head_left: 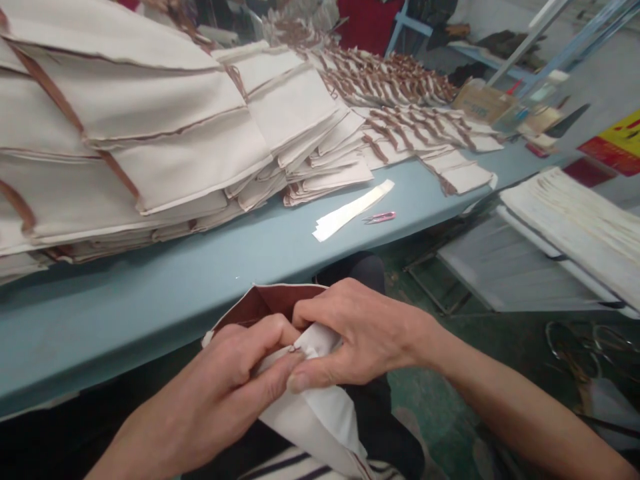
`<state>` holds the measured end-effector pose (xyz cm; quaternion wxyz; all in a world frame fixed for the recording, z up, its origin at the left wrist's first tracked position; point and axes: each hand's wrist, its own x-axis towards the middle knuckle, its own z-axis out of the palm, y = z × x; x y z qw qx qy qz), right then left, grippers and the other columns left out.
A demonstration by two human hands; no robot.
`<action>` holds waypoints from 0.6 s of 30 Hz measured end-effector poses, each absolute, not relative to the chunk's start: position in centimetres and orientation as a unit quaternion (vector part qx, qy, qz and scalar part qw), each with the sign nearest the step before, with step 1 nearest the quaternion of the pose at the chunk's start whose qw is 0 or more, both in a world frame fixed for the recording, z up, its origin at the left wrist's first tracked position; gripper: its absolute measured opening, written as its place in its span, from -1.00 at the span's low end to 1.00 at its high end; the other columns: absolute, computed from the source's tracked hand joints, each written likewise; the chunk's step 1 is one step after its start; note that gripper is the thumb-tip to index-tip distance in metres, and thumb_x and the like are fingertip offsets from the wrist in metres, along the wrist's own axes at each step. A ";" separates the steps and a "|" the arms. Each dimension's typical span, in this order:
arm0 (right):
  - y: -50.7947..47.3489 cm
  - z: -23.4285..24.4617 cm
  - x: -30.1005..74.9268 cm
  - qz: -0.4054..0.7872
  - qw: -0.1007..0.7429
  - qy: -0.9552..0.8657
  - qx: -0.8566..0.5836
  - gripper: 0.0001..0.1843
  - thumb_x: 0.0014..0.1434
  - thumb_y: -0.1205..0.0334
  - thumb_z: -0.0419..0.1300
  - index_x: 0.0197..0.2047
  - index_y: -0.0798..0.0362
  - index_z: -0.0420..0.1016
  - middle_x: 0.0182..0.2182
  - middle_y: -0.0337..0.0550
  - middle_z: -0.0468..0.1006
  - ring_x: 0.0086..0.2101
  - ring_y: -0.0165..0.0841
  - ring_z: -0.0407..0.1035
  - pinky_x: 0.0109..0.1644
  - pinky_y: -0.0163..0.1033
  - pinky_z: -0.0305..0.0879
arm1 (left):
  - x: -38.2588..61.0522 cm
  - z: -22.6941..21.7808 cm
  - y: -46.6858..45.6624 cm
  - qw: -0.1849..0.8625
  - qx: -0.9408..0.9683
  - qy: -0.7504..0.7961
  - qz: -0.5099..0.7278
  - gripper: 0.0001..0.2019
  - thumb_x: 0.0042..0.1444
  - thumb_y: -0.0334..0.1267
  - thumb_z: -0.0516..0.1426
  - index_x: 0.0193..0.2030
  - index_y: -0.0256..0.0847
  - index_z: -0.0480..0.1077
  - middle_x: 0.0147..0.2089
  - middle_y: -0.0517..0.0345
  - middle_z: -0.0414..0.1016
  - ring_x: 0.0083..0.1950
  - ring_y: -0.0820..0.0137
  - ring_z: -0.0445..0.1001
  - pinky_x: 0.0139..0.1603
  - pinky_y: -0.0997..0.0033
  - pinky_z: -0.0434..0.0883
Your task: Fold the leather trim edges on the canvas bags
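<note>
Over my lap, my left hand and my right hand both pinch a white cloth piece with a reddish-brown lining. Their fingertips meet at its folded edge, around a tiny pale knot or bead. What lies under my fingers is hidden. Beyond my hands, white paper strips and small pink-handled snips lie on the blue table, out of reach of my fingertips.
Tall stacks of cream cloth pieces with brown trim cover the table's left and far side. A bundle of white material rests on a rack at right. Dark scissors lie low at right. A cardboard box stands beyond.
</note>
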<state>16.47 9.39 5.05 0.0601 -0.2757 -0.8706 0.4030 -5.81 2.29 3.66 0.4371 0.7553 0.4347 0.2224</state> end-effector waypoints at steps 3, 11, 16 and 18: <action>9.4 6.0 17.0 0.409 0.009 -0.868 -0.283 -0.52 0.29 -0.05 0.41 -0.46 0.05 0.34 -0.54 -0.40 0.29 -0.49 -0.48 0.16 -0.38 -0.27 -0.08 | -5.7 3.6 2.5 0.432 0.758 0.434 0.226 -0.74 0.49 -0.22 0.10 -0.26 -0.09 0.49 -0.41 0.39 0.49 -0.46 0.52 0.35 -0.50 0.58 0.25; 9.5 6.4 17.3 0.482 -0.012 -0.829 -0.282 -0.72 0.28 0.30 0.28 -0.45 0.05 0.34 -0.53 -0.41 0.30 -0.47 -0.48 0.20 -0.34 -0.31 0.02 | -5.3 3.2 2.0 0.364 0.793 0.420 0.251 -0.81 0.51 -0.31 0.09 -0.19 -0.05 0.44 -0.35 0.41 0.57 -0.42 0.54 0.51 -0.40 0.55 0.33; 9.9 5.9 17.1 0.507 -0.050 -0.817 -0.271 -0.69 0.28 0.36 0.23 -0.48 0.04 0.26 -0.54 -0.40 0.27 -0.48 -0.49 0.19 -0.34 -0.31 0.02 | -4.8 2.6 1.9 0.287 0.833 0.398 0.257 -0.86 0.54 -0.31 0.06 -0.10 -0.03 0.38 -0.35 0.42 0.58 -0.45 0.52 0.57 -0.43 0.49 0.33; 9.8 5.4 17.1 0.501 -0.021 -0.821 -0.275 -0.67 0.25 0.39 0.23 -0.50 0.04 0.22 -0.55 -0.41 0.24 -0.49 -0.49 0.15 -0.36 -0.30 0.00 | -4.7 2.4 1.8 0.230 0.847 0.400 0.264 -0.88 0.56 -0.30 0.03 -0.06 -0.04 0.36 -0.34 0.39 0.60 -0.45 0.48 0.59 -0.42 0.47 0.35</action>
